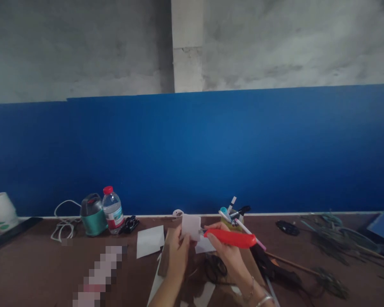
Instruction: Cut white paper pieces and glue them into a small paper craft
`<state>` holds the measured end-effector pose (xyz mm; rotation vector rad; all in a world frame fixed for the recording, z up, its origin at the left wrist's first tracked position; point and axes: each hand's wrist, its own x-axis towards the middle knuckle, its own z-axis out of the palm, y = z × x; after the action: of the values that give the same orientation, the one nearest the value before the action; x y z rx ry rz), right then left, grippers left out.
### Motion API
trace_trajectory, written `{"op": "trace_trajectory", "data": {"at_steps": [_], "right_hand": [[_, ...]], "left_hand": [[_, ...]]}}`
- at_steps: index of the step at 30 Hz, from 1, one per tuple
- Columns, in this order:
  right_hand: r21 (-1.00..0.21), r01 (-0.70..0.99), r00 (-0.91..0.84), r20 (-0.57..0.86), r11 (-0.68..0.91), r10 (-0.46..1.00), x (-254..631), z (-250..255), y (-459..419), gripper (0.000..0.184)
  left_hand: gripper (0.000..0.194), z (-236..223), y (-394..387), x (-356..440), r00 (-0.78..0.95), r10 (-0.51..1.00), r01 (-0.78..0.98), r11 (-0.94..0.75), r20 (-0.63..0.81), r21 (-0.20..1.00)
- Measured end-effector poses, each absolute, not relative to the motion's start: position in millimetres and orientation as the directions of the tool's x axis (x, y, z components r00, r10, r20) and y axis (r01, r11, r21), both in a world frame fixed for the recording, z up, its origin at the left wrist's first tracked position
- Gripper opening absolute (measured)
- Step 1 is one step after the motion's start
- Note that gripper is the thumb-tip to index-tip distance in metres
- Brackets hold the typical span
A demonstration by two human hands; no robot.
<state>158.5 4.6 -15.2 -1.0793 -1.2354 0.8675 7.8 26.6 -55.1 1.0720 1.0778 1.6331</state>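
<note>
My left hand (178, 251) holds up a small white square piece (191, 226), thumb on its front and fingers at its left side. Whether it is card or plastic I cannot tell. Closed around a bright red-handled tool (232, 238), my right hand (225, 251) points its short metal tip left, at the right edge of the square. The kind of tool is not clear, and I cannot tell whether its tip touches. Under my hands is a brown board (252, 269) with a black coiled cable (215, 268) and white paper scraps (205, 295).
A white sheet (150, 241) lies left of the board. Further left stand a red-capped bottle (113, 213), a green container (94, 222) and a white cup (1, 211). A pen holder (232, 217) is behind my right hand. Dark cables (288, 227) lie at right, before a blue partition (192, 149).
</note>
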Motion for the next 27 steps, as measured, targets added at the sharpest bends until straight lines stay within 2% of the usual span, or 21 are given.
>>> {"op": "trace_trajectory", "data": {"at_steps": [3,10,27], "right_hand": [[-0.951,0.148,0.082,0.287,0.273,0.954,157.1,-12.0,3.3,0.012],[-0.946,0.178,0.069,0.285,0.269,0.956,152.4,0.6,-1.8,0.009],[-0.94,0.18,0.044,0.302,0.29,0.952,153.0,-1.4,-0.6,0.006]], "left_hand": [[0.047,-52.0,24.7,6.7,-0.219,0.953,-0.134,-0.242,0.21,0.961],[0.043,-44.3,20.8,6.8,-0.265,0.9,0.089,-0.335,0.347,0.938],[0.043,-50.3,23.7,4.0,-0.229,0.876,0.204,-0.383,0.425,0.901]]}}
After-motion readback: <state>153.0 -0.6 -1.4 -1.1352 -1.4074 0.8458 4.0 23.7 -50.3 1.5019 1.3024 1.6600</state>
